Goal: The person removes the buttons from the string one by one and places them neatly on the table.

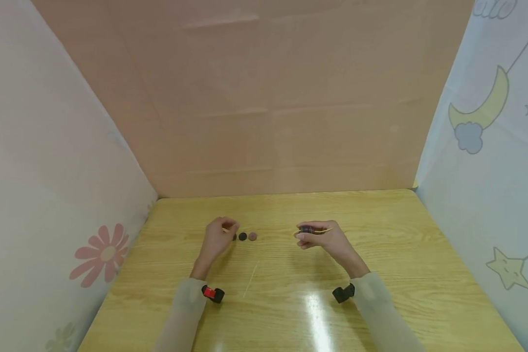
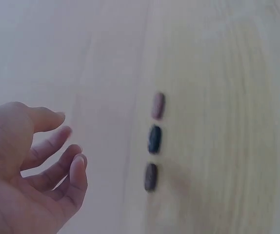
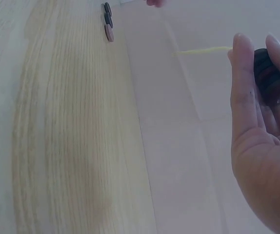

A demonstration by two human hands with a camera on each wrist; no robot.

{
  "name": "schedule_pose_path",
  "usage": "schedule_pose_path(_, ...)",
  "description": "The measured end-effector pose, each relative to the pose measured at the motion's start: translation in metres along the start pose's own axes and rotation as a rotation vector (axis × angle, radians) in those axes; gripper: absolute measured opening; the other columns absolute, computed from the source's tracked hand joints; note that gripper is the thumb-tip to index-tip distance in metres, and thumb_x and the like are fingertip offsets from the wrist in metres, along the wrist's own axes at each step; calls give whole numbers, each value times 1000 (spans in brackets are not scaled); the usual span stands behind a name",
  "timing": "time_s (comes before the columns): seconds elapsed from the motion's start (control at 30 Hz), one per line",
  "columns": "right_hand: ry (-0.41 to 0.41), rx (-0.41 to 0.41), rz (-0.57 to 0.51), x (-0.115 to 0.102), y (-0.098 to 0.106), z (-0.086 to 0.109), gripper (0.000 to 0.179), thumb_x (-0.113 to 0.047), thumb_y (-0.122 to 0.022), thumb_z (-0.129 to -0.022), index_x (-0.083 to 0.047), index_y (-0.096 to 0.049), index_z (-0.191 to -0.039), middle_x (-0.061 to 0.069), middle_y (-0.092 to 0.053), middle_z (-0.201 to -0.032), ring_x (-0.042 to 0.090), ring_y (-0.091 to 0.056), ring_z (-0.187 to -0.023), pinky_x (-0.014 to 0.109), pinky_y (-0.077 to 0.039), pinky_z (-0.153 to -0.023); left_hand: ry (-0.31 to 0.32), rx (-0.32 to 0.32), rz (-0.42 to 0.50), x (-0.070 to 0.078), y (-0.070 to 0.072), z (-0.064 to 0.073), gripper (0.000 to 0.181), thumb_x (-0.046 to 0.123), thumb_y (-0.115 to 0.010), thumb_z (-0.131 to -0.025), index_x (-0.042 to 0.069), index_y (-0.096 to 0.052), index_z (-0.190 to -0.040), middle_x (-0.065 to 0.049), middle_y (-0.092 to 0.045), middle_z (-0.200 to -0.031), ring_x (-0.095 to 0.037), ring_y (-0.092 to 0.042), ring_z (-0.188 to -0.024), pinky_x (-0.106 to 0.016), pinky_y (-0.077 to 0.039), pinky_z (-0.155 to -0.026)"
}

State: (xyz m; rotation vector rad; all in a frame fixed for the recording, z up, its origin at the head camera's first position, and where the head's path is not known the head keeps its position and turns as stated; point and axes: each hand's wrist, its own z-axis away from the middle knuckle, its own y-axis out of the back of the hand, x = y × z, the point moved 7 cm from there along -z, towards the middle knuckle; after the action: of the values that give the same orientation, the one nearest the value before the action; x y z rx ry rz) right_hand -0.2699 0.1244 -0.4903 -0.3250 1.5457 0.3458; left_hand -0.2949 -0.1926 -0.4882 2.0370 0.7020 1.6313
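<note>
My right hand [image 1: 323, 237] grips a stack of dark round discs [image 1: 307, 230] between thumb and fingers, raised over the table. A yellow string [image 3: 206, 50] sticks out of both ends of the stack. Three loose discs lie in a row on the table: a reddish-brown one [image 1: 253, 236], a black one [image 1: 243, 236] and a dark brown one [image 2: 150, 177]. Just left of that row, my left hand [image 1: 219, 237] hovers with fingers loosely bent, holding nothing. It partly covers the dark brown disc in the head view.
The wooden table [image 1: 264, 318] ends at a brown backdrop [image 1: 268, 122]. White patterned sheets flank it at left [image 1: 70, 171] and right [image 1: 488, 195]. A thin pale line [image 1: 251, 279] shows on the tabletop between the arms. Each wrist wears a black camera band.
</note>
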Motion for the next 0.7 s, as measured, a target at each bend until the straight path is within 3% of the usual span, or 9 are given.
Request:
schedule_pose_path(0.17,-6,0,12,0,0,1,43,-27,-74,-88,-8,-66,-126,19,-72,-113,49,-67,-100,45,-59,-86,-34,-50,96,21,-5,5,18,34,-65,-95,18,-72,-96,0,-70,-97,-17,-64,-89,-27,-54,-64)
schedule_pose_path(0.3,-11,4,20,-1,-1,0,44,-29,-75,-87,-9,-66,-125,20,-71,-114,46,-68,-99,44,-59,-86,-25,-113,171,33,-11,9,23,42,-64,-95,20,-71,-99,3,-69,-99,-15,-64,-92,-31,-56,-69)
schedule_pose_path(0.47,-4,6,18,-2,-3,0,44,-28,-75,-87,-8,-66,-125,18,-73,-111,45,-69,-97,42,-60,-84,-18,-207,296,52,-22,12,27,43,-64,-94,18,-69,-103,-5,-69,-101,-23,-70,-86,-38,-59,-74)
schedule_pose_path(0.7,-9,6,8,-2,-4,-1,42,-27,-74,-88,-7,-67,-124,24,-70,-115,47,-68,-98,43,-59,-85,-59,-287,254,79,-39,15,40,51,-60,-94,20,-67,-119,5,-68,-112,-14,-62,-104,-34,-55,-88)
